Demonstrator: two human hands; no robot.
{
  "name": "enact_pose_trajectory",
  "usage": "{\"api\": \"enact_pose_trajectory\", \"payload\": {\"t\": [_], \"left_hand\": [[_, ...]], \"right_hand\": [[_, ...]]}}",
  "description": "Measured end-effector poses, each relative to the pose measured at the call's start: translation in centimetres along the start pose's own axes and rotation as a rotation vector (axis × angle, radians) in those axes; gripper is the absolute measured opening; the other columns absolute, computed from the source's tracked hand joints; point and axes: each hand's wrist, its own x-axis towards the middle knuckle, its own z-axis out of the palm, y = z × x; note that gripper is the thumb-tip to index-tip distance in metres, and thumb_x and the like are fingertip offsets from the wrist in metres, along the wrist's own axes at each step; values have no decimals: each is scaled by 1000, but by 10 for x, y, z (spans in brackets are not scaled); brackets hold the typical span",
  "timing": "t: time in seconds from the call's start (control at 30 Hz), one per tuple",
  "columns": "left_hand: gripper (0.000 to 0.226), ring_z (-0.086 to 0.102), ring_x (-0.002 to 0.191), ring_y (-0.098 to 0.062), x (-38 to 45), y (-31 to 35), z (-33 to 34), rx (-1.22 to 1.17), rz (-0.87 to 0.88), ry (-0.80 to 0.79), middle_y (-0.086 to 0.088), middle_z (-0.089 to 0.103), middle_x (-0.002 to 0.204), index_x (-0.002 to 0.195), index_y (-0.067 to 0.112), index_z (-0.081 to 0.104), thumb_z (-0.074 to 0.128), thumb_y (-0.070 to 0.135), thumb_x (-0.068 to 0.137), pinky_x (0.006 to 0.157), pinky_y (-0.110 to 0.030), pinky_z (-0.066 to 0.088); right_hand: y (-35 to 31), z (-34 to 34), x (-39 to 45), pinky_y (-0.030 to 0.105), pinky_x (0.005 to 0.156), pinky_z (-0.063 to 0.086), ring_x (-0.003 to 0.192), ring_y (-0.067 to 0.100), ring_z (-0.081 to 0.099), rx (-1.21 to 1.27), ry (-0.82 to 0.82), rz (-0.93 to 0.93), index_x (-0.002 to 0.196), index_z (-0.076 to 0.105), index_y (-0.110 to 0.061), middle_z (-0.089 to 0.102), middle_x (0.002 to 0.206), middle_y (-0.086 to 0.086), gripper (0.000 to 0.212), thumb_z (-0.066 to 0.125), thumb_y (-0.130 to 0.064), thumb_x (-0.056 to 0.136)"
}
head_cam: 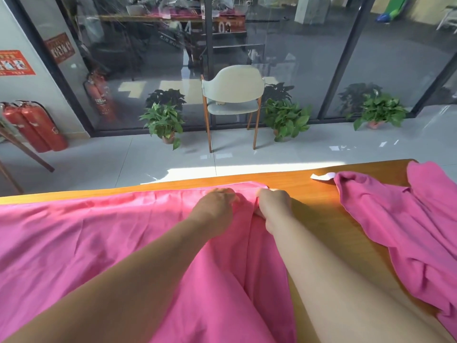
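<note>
A large pink cloth (pixel 99 231) lies spread over the left and middle of a wooden table (pixel 309 194). Both my arms reach across it to its far right corner. My left hand (pixel 217 206) rests on the cloth near the far edge with its fingers bent down onto the fabric. Close beside it, my right hand (pixel 274 206) pinches the cloth's right edge near the corner. A second, darker pink cloth (pixel 408 231) lies crumpled on the right side of the table, apart from both hands.
A white label or paper scrap (pixel 322 176) lies at the table's far edge by the crumpled cloth. Beyond the table are a tiled floor, a pale chair (pixel 232 95), potted plants (pixel 163 120) along a glass wall, and red fire extinguishers (pixel 34 125) at the left.
</note>
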Motion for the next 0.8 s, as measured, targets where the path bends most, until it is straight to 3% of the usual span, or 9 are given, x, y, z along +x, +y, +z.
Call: {"api": "enact_pose_trajectory", "payload": {"t": [0.07,0.13,0.2,0.27,0.5,0.57,0.67,0.73,0.8], "left_hand": [[38,50,122,-20,6,3,1,-6,31,3,1,58,130,123,17,65,43,3,95,103,-26,36],[38,45,126,-21,15,10,-2,-9,1,63,-2,53,137,129,17,60,42,7,98,105,-27,34],[38,42,130,-22,30,21,-5,-50,-71,105,-2,47,143,136,18,53,39,14,101,107,-30,34],[38,44,130,-24,48,32,-12,-116,-168,18,-4,47,145,140,18,48,36,25,105,106,-33,37],[42,63,107,-26,84,57,-30,-107,-361,-256,-8,65,112,120,12,61,46,46,99,93,-37,52],[39,64,106,-26,89,50,-34,-88,-314,-318,-9,67,111,114,12,67,58,43,93,97,-41,51],[24,69,98,-28,97,39,-37,-281,-326,-313,-10,72,101,101,11,74,70,29,85,92,-47,55],[17,70,96,-27,98,37,-40,-408,-353,-338,-9,75,96,96,12,76,71,25,87,91,-44,56],[11,71,90,-23,99,36,-41,-507,-350,-426,-5,75,94,97,15,75,66,15,90,85,-36,58]], "right_hand": [[3,-1,-1,35,63,58,67,23,64,-12,-43,-34,87,66,-5,67,78,6,24,71,-24,74],[8,-3,-5,46,68,62,66,25,69,-106,-46,-87,81,69,-6,71,77,10,17,69,-19,70],[15,-3,-5,49,68,60,69,32,69,-150,-37,-144,66,61,-8,67,70,9,15,60,-23,66],[21,-1,-2,53,69,58,74,40,67,-115,-17,-169,60,50,-8,62,66,9,20,51,-28,62],[15,-5,1,52,68,60,73,32,71,91,-28,-99,73,68,-13,68,65,4,24,62,-36,74],[14,-5,-1,53,71,59,77,34,68,88,3,-115,70,66,-16,67,69,5,19,57,-33,72],[16,-8,-2,53,69,57,63,30,53,92,19,-132,53,58,-23,50,50,-7,21,49,-23,72],[18,-10,-3,54,67,54,60,25,43,111,26,-143,48,53,-26,39,44,-9,26,46,-19,72],[18,-9,-4,57,70,54,62,24,42,118,39,-138,52,48,-21,41,52,-3,17,46,-24,68]]}}
